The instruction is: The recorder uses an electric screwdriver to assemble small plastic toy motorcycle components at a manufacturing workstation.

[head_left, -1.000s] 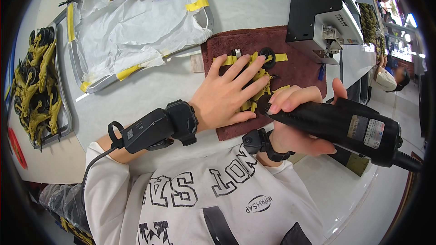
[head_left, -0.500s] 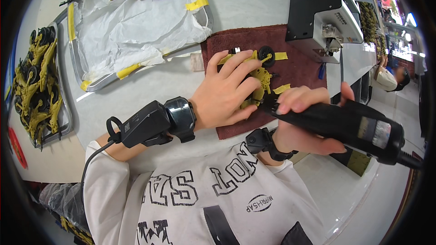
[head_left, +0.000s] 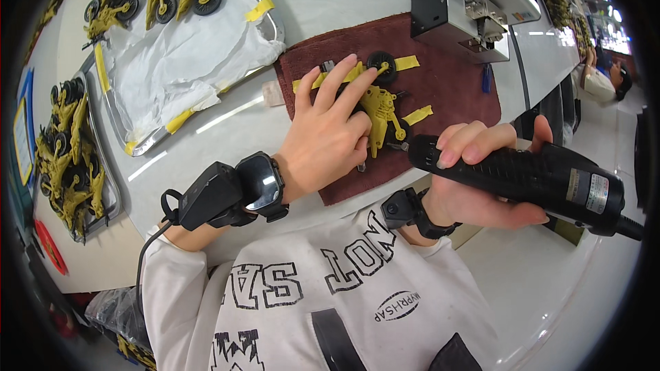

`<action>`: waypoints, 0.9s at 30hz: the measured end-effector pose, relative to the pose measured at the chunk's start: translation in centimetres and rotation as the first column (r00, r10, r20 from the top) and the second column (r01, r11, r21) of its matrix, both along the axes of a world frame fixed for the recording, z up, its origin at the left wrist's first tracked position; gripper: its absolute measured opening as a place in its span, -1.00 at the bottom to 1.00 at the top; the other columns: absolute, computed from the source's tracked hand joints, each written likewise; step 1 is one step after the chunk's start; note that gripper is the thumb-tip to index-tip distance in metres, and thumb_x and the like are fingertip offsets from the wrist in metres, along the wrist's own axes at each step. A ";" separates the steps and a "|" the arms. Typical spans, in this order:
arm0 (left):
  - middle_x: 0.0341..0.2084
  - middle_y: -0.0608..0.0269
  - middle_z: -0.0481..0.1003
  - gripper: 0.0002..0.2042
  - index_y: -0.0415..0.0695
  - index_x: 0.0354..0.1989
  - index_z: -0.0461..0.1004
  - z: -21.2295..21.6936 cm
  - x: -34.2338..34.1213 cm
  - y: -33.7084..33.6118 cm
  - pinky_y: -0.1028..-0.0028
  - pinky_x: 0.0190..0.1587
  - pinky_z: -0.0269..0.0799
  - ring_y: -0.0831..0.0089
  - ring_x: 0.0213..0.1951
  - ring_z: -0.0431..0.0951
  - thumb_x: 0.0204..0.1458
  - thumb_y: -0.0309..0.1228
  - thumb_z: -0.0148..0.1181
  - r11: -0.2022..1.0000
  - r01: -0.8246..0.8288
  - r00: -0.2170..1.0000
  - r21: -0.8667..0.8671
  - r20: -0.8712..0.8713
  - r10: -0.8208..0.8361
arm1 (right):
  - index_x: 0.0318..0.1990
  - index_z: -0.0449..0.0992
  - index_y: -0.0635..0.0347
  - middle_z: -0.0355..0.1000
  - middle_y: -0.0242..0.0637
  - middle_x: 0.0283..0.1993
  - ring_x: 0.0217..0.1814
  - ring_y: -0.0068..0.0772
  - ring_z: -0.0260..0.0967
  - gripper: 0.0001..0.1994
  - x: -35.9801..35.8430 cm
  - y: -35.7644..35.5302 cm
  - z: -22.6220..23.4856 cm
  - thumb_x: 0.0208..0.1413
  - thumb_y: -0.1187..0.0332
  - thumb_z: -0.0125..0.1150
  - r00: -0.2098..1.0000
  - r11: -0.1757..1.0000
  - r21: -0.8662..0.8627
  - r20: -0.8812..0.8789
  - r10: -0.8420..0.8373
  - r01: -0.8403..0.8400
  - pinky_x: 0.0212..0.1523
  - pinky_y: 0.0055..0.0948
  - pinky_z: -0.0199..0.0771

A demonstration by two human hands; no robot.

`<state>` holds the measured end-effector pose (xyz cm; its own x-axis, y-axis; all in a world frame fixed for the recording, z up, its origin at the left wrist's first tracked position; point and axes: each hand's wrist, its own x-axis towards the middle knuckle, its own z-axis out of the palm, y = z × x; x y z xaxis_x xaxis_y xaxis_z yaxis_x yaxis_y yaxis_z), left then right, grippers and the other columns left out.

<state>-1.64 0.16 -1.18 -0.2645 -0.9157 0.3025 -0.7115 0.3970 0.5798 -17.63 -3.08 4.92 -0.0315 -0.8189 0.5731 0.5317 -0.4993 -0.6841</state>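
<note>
A yellow toy motorcycle point(head_left: 379, 111) with a black wheel point(head_left: 382, 67) lies on a dark red cloth point(head_left: 440, 48). Across its left part rests my left hand point(head_left: 326, 123), palm down. Its outer fingers spread over the toy, while the thumb and index finger bend in against the yellow body. That hand covers part of the toy. My right hand point(head_left: 474, 165) is wrapped around a black corded electric screwdriver point(head_left: 536, 175). The tool lies nearly level, its bit pointing left beside the toy's lower right side. Whether the bit touches the toy I cannot tell.
Yellow tape strips point(head_left: 407, 63) lie on the cloth. A paper-lined tray point(head_left: 185, 61) with several toy motorcycles stands at back left, and another full tray point(head_left: 113, 192) at far left. A black-and-silver machine point(head_left: 474, 10) and a blue piece point(head_left: 487, 79) sit at back right.
The screwdriver has drawn back slightly from the toy motorcycle, and more of the toy's yellow body shows. My left hand stays on it with its fingers shifted. The whole view has moved a little.
</note>
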 end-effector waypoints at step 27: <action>0.28 -0.08 0.03 -0.81 -0.13 -0.38 0.32 0.4 0.7 -0.3 0.10 0.23 -0.05 0.03 0.29 0.05 -0.18 -0.57 0.18 0.988 0.136 0.990 0.076 -0.056 -0.132 | 0.27 -0.07 0.25 0.28 -0.18 -0.53 -0.72 -0.28 0.22 0.00 0.0 -0.3 0.0 -0.06 -0.50 -0.31 0.999 0.999 -0.033 0.028 -0.016 0.017 -0.71 -0.32 0.28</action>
<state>-0.90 -0.16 -0.78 -0.3724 -0.8946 0.2469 -0.6236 0.4382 0.6474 -17.59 -3.33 4.94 -0.0612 -0.7986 0.5988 0.5415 -0.5305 -0.6522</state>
